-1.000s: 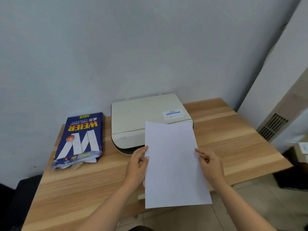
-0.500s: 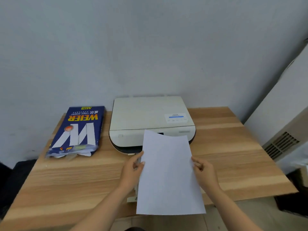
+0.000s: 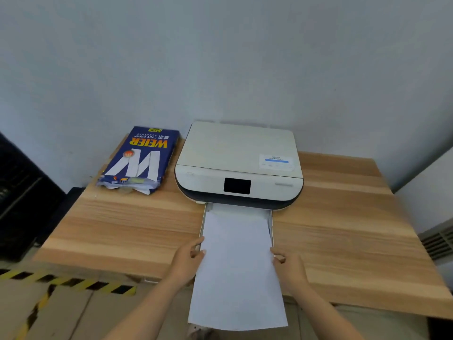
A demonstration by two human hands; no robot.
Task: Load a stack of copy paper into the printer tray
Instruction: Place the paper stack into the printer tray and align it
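White paper stack (image 3: 237,268) being gripped at both long edges by left hand (image 3: 187,260) and right hand (image 3: 289,268), far end being rested over the pulled-out printer tray (image 3: 202,225), printer (image 3: 239,165) behind.

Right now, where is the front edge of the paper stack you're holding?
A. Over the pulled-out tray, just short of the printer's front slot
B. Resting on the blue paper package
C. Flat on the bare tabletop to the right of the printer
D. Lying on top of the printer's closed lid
A: the paper stack, held by the left hand and the right hand, has its far edge over the open tray below the printer front.
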